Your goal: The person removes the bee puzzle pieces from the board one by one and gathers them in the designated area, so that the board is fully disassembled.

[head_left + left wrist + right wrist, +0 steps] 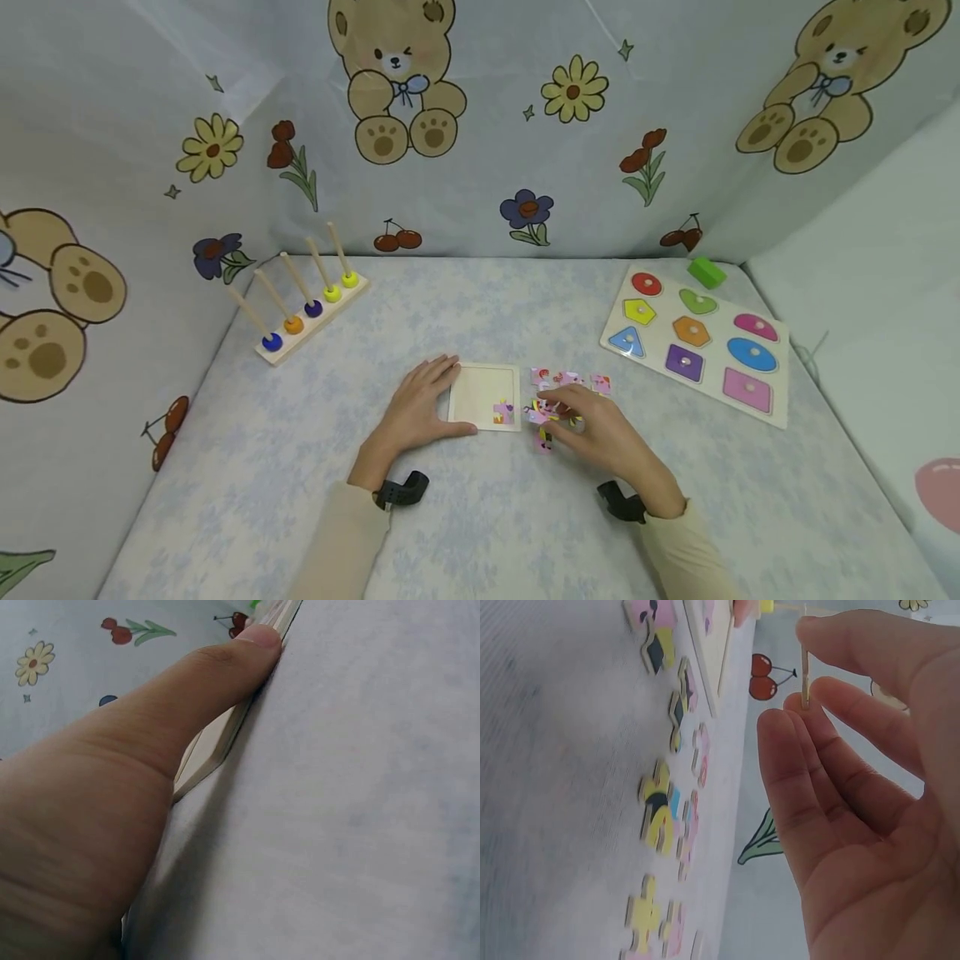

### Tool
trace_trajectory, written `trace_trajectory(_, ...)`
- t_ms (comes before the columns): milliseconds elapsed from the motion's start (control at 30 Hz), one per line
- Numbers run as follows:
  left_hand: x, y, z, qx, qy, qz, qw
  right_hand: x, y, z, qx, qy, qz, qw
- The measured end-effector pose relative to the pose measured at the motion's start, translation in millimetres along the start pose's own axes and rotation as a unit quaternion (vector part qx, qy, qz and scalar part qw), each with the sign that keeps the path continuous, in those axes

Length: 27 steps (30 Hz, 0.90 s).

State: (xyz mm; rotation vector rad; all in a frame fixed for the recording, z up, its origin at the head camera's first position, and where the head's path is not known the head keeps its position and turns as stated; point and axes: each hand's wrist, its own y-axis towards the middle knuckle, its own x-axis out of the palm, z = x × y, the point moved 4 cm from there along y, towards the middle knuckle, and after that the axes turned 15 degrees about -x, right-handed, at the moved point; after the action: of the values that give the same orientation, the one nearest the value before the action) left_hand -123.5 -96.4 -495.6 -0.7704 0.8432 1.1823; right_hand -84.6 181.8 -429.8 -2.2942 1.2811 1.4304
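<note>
A square wooden puzzle tray [474,385] lies in front of the person in the head view. One pink puzzle piece [503,412] sits in its lower right corner. The left hand [416,406] rests against the tray's left side, its fingers extended and its thumb [259,641] touching the front edge. Just right of the tray, the right hand [600,427] pinches a thin puzzle piece [805,664] above the table, seen edge-on in the right wrist view. Several loose puzzle pieces [658,810] lie beneath and around that hand, partly hidden by it in the head view.
A wooden shape board [652,362] with colored knobbed shapes lies at the right, a green block [707,272] at its far edge. On the left stands a peg rack [281,354] with colored beads on its upright rods. Patterned cloth hangs behind the table.
</note>
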Motion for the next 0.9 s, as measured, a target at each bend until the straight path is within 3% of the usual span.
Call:
trace_trajectory(233,-3.4,0.5,-0.7,0.004,-0.009,-0.001,1.0000,-6,-10.8,6,-0.013,0.006,0.017,0.9998)
trace_trajectory(900,-3.4,-0.9,1.4,0.005,-0.009,-0.003,0.9999,-9,-36.0,12,0.018,-0.004,0.010,0.9998)
